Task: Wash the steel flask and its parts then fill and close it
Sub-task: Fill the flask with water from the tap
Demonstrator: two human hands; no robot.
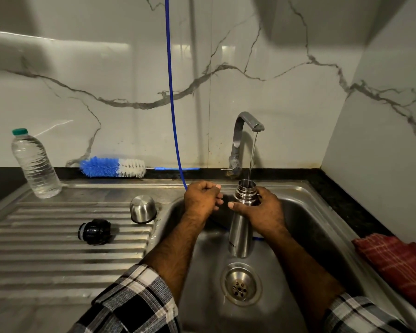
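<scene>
Flask (238,234) neck under right hand (262,210)

blue-white brush (113,167) — red checked cloth (394,263)

Ribbed drainboard (46,255): bottle (35,164), cup (143,209), stopper (95,231).

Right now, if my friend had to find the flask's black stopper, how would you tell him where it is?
Start at the steel sink and look left to its ridged draining board. Two flask parts rest there: a shiny steel cup turned upside down, and nearer the front, the stopper lying on its side. It is the only black thing on the board.
</scene>
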